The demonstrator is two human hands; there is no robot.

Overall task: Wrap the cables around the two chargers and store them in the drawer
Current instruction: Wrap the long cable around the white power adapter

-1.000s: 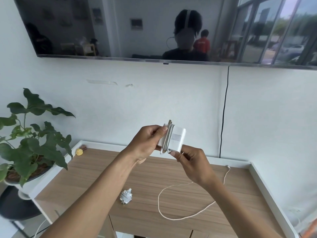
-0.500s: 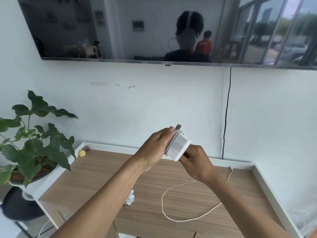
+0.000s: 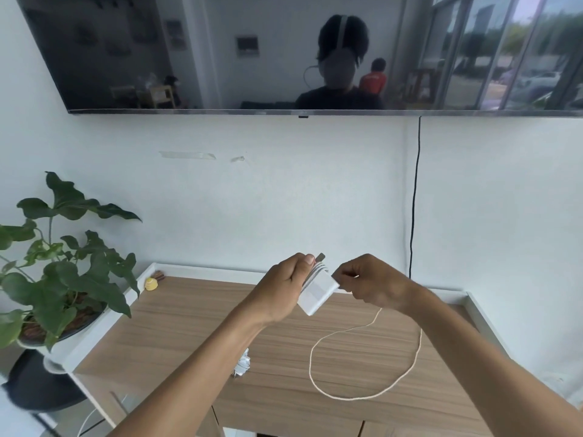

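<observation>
White rectangular plastic charger block (image 3: pixel 317 293): held in the air, with the wood-grain desk with a white rim (image 3: pixel 176 326) beneath it. The block is tilted, metal prong end up and away, blank end down toward the desk. Several turns of cord lie across its upper half, crosswise to the long axis.

Left hand (image 3: pixel 284 288) grips the block from its left side. The fingers are curled round the back and the thumb is pressed over the turns near the prong end. Right hand (image 3: pixel 369 283) is just right of the block's upper corner, fingers bunched, thumb and forefinger pinching the thin cream-white cable (image 3: pixel 310 364). The pinch point itself is small and hard to make out.

Key relation: the cable leaves the block on its right, toward the right hand. The slack drops from under that hand, below and right of the block, and lies in one open loop. The free length is therefore nearer the right hand. My judgement is that the next turn needs that hand to carry the cord round the block's short way while the left thumb pins the laid turns. A good deal of slack remains, so the wrap looks about midway.

Below and left of the block, partly behind the left forearm, sits a small white cord-wound bundle (image 3: pixel 243 365) — probably the other charger, finished. Farther left is a green leafy potted plant (image 3: pixel 63 279). Up and right, a black wire (image 3: pixel 415 200) runs down the wall.
</observation>
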